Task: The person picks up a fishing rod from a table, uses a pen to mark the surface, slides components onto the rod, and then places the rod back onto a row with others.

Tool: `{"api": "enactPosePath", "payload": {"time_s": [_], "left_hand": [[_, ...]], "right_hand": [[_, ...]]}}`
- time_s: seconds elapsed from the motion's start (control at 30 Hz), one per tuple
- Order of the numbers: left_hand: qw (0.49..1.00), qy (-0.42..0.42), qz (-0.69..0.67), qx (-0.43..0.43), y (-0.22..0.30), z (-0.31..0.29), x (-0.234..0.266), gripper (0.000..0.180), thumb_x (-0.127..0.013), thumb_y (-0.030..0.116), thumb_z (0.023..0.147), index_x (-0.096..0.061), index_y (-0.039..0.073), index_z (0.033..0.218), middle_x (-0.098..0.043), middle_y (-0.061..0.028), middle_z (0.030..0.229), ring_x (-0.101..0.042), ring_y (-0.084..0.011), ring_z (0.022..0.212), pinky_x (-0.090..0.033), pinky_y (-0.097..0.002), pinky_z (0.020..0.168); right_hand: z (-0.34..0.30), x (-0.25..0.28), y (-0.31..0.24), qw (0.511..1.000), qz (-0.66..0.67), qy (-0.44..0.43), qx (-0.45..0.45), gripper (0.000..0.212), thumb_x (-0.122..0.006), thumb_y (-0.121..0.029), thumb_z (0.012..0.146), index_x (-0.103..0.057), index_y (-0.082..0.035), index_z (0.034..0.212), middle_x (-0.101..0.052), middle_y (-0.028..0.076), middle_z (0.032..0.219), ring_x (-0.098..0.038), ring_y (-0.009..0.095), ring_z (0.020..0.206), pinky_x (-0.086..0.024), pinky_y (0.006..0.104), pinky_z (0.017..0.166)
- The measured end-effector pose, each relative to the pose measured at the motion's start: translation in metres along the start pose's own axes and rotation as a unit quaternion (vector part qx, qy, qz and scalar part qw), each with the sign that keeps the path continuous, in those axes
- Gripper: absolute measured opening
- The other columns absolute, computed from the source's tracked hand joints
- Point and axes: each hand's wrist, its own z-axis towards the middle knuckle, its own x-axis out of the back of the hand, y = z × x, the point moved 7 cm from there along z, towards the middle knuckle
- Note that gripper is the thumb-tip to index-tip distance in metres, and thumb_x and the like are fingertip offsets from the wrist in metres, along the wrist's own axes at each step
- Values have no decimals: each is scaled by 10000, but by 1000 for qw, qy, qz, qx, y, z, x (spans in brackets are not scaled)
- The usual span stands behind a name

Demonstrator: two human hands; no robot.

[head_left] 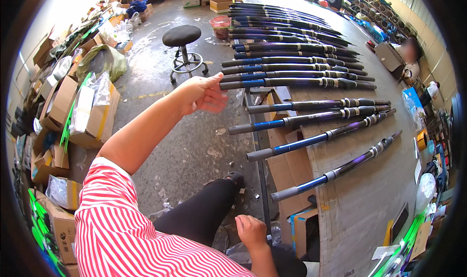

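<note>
Telescopic fishing rods, dark with blue sections and grey butt ends, lie side by side across the long table. My left hand (206, 94) reaches far out to the butt end of one fishing rod (292, 83). Its thumb is at the rod's end, while the fingers hang apart below and are not wrapped round it. Closer to me, several more rods lie spaced out and slanted, the nearest being a blue and purple rod (335, 172). My right hand (251, 230) is low by my thigh, beside the table edge, fingers curled in and nothing seen in them.
The grey table (360, 189) runs along my right, with cardboard boxes (292, 177) under it. A black round stool (181, 35) and a red basket (220, 26) stand on the floor beyond. Cartons (95, 114) pile up at left. Another person (411, 55) is across the table.
</note>
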Motion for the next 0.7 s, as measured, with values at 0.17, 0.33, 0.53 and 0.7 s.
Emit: {"api": "enactPosePath", "payload": {"time_s": [0.17, 0.33, 0.53, 0.7], "left_hand": [[991, -114, -61, 15, -16, -27, -42, 674, -348, 589, 856, -601, -30, 947, -637, -98, 785, -621, -192, 674, -512, -318, 606], [991, -128, 5, -47, -15, -26, -64, 468, -530, 412, 854, -590, -37, 969, -640, -149, 833, -627, -172, 688, -513, -291, 609], [992, -80, -35, -94, -7, -23, -73, 246, -646, 209, 804, -615, -6, 919, -646, -118, 810, -623, -134, 688, -516, -247, 631], [994, -59, -64, -64, -15, -28, -63, 294, -604, 265, 834, -614, -25, 881, -644, -119, 788, -621, -142, 654, -520, -269, 607]], "right_hand": [[-1, 0, 0, 1000, 4, 1, -4, 151, -579, -195, 806, -540, -88, 707, -560, 73, 629, -574, 261, 579, -461, 360, 507], [-1, -3, 3, 1000, -4, -3, -7, 171, -576, -201, 807, -520, -95, 686, -545, 71, 615, -570, 259, 573, -458, 362, 502], [0, -1, 5, 1000, -3, 12, -5, 172, -580, -199, 803, -515, -96, 682, -535, 69, 607, -564, 260, 564, -452, 365, 497], [0, -1, 4, 1000, -3, 10, -2, 169, -588, -196, 798, -514, -95, 684, -531, 67, 604, -563, 259, 563, -452, 364, 496]]}}
